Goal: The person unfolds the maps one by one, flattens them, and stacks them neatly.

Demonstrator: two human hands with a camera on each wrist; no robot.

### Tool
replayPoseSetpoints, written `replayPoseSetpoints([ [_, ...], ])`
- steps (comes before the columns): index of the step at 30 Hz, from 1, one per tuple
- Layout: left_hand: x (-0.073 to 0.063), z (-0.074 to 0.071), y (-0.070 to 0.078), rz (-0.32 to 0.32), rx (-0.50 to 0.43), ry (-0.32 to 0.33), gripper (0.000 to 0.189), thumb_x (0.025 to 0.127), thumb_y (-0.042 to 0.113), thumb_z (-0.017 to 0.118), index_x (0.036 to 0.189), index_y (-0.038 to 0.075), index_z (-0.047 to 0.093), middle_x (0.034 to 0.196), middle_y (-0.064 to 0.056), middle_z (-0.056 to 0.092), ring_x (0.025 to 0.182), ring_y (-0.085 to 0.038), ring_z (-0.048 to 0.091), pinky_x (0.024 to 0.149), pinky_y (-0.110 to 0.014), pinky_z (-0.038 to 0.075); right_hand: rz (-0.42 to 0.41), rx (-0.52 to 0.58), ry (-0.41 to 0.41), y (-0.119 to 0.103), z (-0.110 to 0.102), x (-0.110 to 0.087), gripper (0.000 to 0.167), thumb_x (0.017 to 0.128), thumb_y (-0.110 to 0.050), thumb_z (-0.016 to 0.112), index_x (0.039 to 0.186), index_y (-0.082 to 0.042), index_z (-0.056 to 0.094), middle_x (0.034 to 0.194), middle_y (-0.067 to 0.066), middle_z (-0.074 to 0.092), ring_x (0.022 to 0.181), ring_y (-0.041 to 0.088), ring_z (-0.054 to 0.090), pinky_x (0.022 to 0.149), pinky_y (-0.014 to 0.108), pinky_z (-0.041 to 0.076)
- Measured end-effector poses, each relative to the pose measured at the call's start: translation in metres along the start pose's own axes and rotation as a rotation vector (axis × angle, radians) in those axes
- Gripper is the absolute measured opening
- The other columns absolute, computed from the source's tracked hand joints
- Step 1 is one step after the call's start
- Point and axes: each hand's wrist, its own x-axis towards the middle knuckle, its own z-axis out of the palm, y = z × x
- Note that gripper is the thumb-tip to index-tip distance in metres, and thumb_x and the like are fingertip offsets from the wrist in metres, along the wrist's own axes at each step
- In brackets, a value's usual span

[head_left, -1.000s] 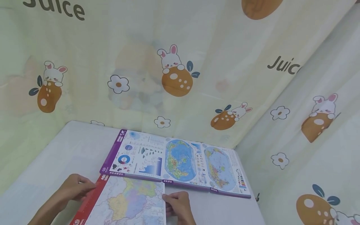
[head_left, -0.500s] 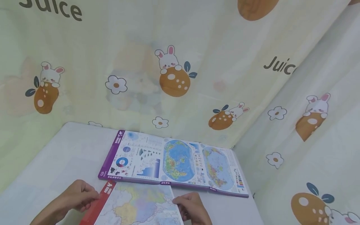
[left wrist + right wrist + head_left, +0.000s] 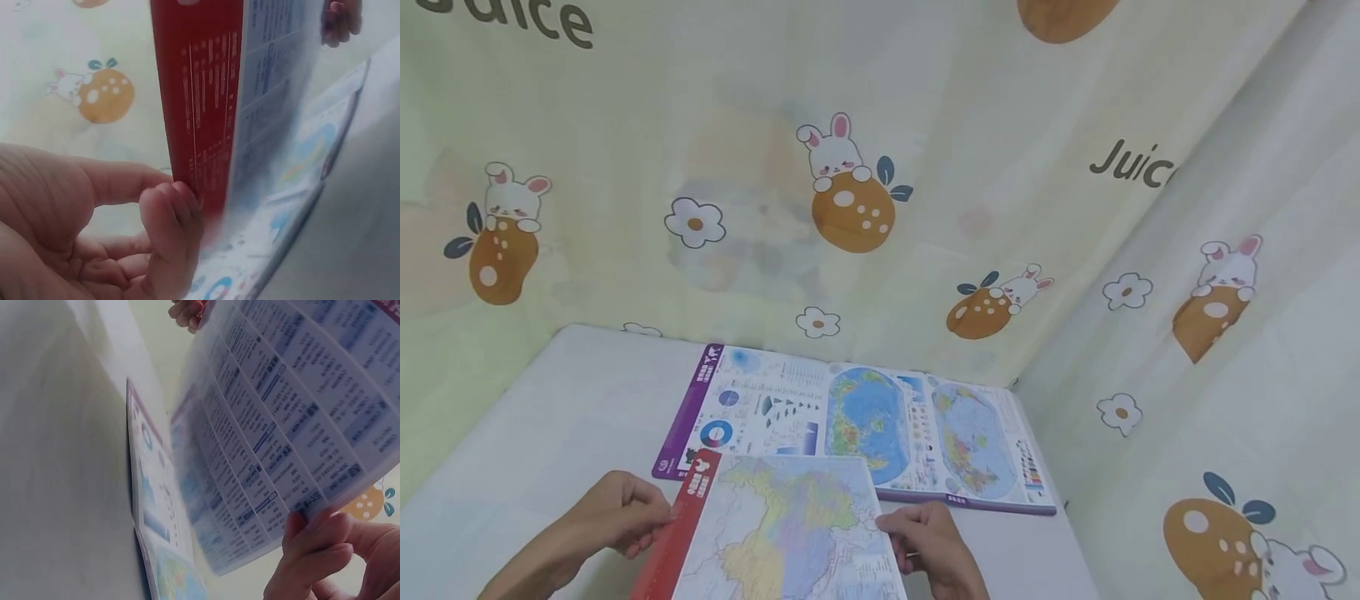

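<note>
A folding map sheet (image 3: 797, 525) with a red border strip is held up in front of me, its coloured map face showing in the head view. My left hand (image 3: 613, 517) pinches the red strip (image 3: 200, 94). My right hand (image 3: 936, 542) pinches the opposite white edge. Its other face, covered in rows of printed text (image 3: 281, 425), shows in the right wrist view. Behind it a purple-edged world map sheet (image 3: 865, 417) lies unfolded along the back of the table, its front edge partly hidden by the held sheet.
The white table (image 3: 587, 400) meets a pale curtain (image 3: 745, 283) at the back, printed with rabbits and fruit. A second curtain face (image 3: 1150, 450) runs along the right side.
Both hands have lifted the red-edged map and shifted it to the right. It now overlaps the front edge of the purple-edged sheet in view. The head view has turned slightly right.
</note>
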Motion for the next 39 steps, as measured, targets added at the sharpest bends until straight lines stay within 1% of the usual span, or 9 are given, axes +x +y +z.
replayPoseSetpoints([
  [2,0.007,0.001,0.001,0.020,0.026,0.049,0.027,0.104,0.020,0.062,0.092,-0.002,0.074,0.069,0.004,0.064,0.063,-0.005,0.057,0.061,-0.023,0.054,-0.027,-0.027,0.033,0.000,-0.003,0.003,0.032,0.100,-0.019,0.073,0.068,-0.016,0.074,0.056,-0.009,0.058,0.050,0.004,0.053,0.056,0.020,0.049],
  [5,0.021,0.005,0.004,0.057,0.074,0.154,0.024,0.103,0.018,0.067,0.098,-0.005,0.073,0.071,0.000,0.066,0.065,-0.008,0.060,0.064,-0.026,0.059,-0.069,-0.059,0.074,0.001,-0.007,0.012,0.025,0.100,-0.020,0.074,0.082,-0.004,0.081,0.059,-0.009,0.065,0.053,0.004,0.058,0.057,0.020,0.053],
  [8,0.038,0.011,0.006,0.082,0.125,0.260,0.021,0.102,0.014,0.071,0.102,-0.007,0.073,0.073,-0.003,0.068,0.066,-0.011,0.062,0.064,-0.027,0.061,-0.128,-0.079,0.111,0.005,-0.012,0.025,0.023,0.100,-0.020,0.076,0.097,0.002,0.084,0.064,-0.008,0.070,0.055,0.004,0.063,0.058,0.019,0.057],
  [12,0.062,0.018,0.005,0.105,0.165,0.355,0.017,0.102,0.010,0.073,0.101,-0.007,0.073,0.076,-0.006,0.070,0.068,-0.015,0.064,0.064,-0.026,0.061,-0.188,-0.109,0.191,0.010,-0.016,0.046,0.015,0.096,-0.016,0.079,0.092,-0.002,0.084,0.066,-0.007,0.073,0.058,0.004,0.067,0.060,0.019,0.059],
  [16,0.082,0.025,0.002,0.111,0.151,0.424,0.018,0.102,0.010,0.073,0.105,-0.008,0.074,0.082,-0.008,0.075,0.070,-0.017,0.070,0.065,-0.028,0.064,-0.226,-0.164,0.296,0.008,-0.017,0.060,0.014,0.094,-0.011,0.080,0.092,0.003,0.082,0.069,-0.003,0.075,0.060,0.008,0.068,0.061,0.020,0.059],
  [20,0.096,0.032,0.000,0.116,0.121,0.459,0.019,0.102,0.010,0.074,0.107,-0.008,0.074,0.084,-0.008,0.077,0.070,-0.018,0.073,0.066,-0.031,0.066,-0.224,-0.219,0.394,0.003,-0.018,0.068,0.015,0.094,-0.008,0.080,0.093,0.006,0.081,0.073,0.003,0.075,0.063,0.012,0.065,0.062,0.020,0.057],
  [28,0.119,0.035,0.012,0.192,0.217,0.516,0.019,0.101,0.014,0.075,0.106,-0.005,0.077,0.082,-0.009,0.076,0.068,-0.016,0.067,0.061,-0.027,0.059,-0.261,-0.300,0.501,-0.003,-0.025,0.089,0.013,0.098,-0.007,0.076,0.098,0.005,0.080,0.081,0.011,0.074,0.069,0.017,0.064,0.063,0.023,0.053],
  [34,0.136,0.030,0.020,0.205,0.217,0.495,0.018,0.101,0.010,0.074,0.106,-0.007,0.076,0.084,-0.013,0.076,0.068,-0.017,0.066,0.062,-0.029,0.058,-0.241,-0.329,0.543,-0.004,-0.032,0.106,0.011,0.099,-0.007,0.076,0.099,0.002,0.081,0.086,0.013,0.076,0.076,0.024,0.070,0.065,0.024,0.052],
  [39,0.151,0.024,0.021,0.197,0.212,0.465,0.017,0.101,0.009,0.071,0.105,-0.007,0.076,0.084,-0.013,0.076,0.071,-0.018,0.067,0.066,-0.033,0.059,-0.248,-0.335,0.558,-0.001,-0.036,0.118,0.011,0.098,-0.008,0.076,0.098,0.002,0.081,0.084,0.013,0.076,0.073,0.021,0.068,0.064,0.024,0.051],
])
